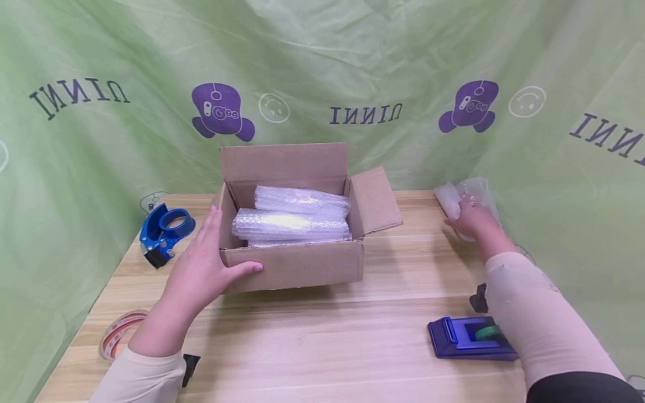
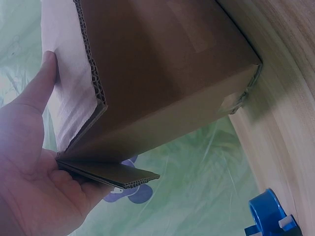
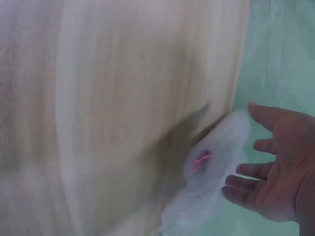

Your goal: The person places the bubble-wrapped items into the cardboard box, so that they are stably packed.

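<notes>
A cardboard box (image 1: 292,267) with raised flaps stands mid-table, holding several bubble-wrapped bundles (image 1: 287,224). My left hand (image 1: 201,268) grips its front left corner, thumb along the front and fingers along the left side. In the left wrist view that hand (image 2: 47,182) spans two flaps (image 2: 74,93) at the corner. At the table's far right, my right hand (image 1: 473,218) is over another bubble-wrapped bundle (image 1: 481,193). The right wrist view shows this hand (image 3: 280,172) with fingers spread beside the bundle (image 3: 216,157), where something pink shows through the wrap.
A blue tape gun (image 1: 158,238) lies left of the box. Nearer on the left is a red and white tape roll (image 1: 121,333). A blue desktop tape dispenser (image 1: 463,338) with green tape sits near my right forearm. Green printed cloth (image 1: 302,67) surrounds the wooden table.
</notes>
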Available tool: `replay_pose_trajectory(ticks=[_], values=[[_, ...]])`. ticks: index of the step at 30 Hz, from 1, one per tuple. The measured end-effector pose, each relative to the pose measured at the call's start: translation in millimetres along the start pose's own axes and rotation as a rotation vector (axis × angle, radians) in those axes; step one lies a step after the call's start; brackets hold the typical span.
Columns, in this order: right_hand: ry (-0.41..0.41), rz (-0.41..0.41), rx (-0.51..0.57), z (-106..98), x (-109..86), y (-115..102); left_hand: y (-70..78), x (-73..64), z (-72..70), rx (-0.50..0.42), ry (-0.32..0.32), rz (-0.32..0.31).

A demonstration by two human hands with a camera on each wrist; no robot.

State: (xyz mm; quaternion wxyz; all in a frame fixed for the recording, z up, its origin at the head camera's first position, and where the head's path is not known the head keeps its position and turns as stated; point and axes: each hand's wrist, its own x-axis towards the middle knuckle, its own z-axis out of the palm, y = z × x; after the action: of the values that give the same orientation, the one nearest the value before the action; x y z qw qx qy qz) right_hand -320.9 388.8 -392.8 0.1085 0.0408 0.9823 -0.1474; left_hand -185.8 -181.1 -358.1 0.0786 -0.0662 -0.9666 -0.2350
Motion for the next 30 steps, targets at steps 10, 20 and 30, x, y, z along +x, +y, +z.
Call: replay_pose_trajectory(ticks=[10, 20, 30], values=[[-0.003, -0.024, -0.047, 13.1, 5.8, 11.7, 0.5, -1.1, -0.3, 0.005, -0.003, -0.004], [0.077, 0.014, 0.036, 18.4, 11.8, 17.5, 1.8, 0.4, -0.7, 0.005, -0.013, -0.015], [0.127, 0.019, 0.139, 12.9, 9.1, 10.5, 1.9, 0.1, -1.3, 0.005, -0.015, -0.014]])
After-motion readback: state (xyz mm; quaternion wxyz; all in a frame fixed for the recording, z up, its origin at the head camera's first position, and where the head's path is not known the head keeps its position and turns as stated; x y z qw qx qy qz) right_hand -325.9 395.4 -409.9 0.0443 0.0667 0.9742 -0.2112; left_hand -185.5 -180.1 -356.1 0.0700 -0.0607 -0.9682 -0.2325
